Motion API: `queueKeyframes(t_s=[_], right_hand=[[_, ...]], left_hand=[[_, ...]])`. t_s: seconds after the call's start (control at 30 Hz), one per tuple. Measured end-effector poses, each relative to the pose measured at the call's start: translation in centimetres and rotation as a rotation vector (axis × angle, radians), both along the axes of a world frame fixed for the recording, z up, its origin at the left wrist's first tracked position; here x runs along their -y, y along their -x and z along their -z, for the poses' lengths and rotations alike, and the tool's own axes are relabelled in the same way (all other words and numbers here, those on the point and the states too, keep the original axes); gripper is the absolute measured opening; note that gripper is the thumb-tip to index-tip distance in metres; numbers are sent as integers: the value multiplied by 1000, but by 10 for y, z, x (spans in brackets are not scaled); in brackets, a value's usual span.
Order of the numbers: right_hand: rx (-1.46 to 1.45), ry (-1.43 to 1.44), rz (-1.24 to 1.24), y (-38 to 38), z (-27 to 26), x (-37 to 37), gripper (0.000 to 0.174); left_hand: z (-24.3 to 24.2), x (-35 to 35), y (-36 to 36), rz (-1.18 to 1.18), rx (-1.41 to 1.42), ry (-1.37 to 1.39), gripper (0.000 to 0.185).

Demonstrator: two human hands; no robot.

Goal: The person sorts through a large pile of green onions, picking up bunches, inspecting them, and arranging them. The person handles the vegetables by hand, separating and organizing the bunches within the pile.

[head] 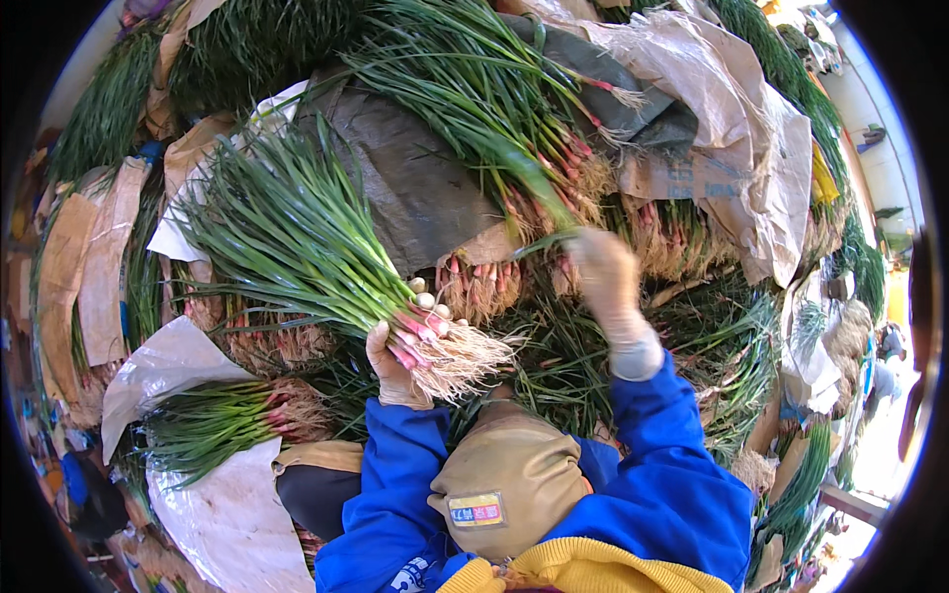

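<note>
My left hand (385, 367), in a pale glove, is wrapped around a thick bunch of green garlic (348, 274). Its thumb is in front and its fingertips show on the far side. The bunch has reddish stem bases and pale stringy roots (463, 359) pointing right; its leaves fan out to the upper left. Blurred by motion, my gloved right hand (604, 270) is raised to the right of the bunch, closed around a green stalk (545, 189) that is also blurred. Behind it, a loose heap of green garlic (474, 96) lies on a dark sheet (408, 178).
Rows of root ends (482, 285) show beneath the dark sheet. A smaller bunch (237, 415) rests on white plastic sheeting (230, 519) at left. Loose leaves (563, 363) litter the ground before me. A crumpled pale sack (741, 111) covers more stalks at upper right.
</note>
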State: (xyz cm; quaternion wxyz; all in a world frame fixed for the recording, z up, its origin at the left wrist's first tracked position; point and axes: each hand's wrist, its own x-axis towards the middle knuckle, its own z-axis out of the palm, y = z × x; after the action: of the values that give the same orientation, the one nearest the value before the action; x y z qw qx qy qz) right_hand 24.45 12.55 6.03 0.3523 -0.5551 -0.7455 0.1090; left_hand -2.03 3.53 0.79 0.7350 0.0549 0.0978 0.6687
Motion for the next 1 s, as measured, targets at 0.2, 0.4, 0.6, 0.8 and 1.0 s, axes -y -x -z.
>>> queueKeyframes(t_s=[0.2, 0.4, 0.6, 0.8, 1.0], right_hand=[[44, -380, 868, -202, -57, 100, 18], [715, 898, 1048, -277, -52, 162, 42], [11, 51, 213, -130, -6, -3, 31], [580, 91, 94, 3, 23, -114, 31], [-648, 587, -128, -25, -18, -70, 19]], left_hand=[[2, 4, 2, -28, 40, -4, 63], [-5, 7, -6, -58, 88, 19, 63], [-9, 12, -14, 7, 65, -38, 65], [1, 12, -5, -77, -13, 49, 78], [4, 12, -9, -49, 56, 46, 71]])
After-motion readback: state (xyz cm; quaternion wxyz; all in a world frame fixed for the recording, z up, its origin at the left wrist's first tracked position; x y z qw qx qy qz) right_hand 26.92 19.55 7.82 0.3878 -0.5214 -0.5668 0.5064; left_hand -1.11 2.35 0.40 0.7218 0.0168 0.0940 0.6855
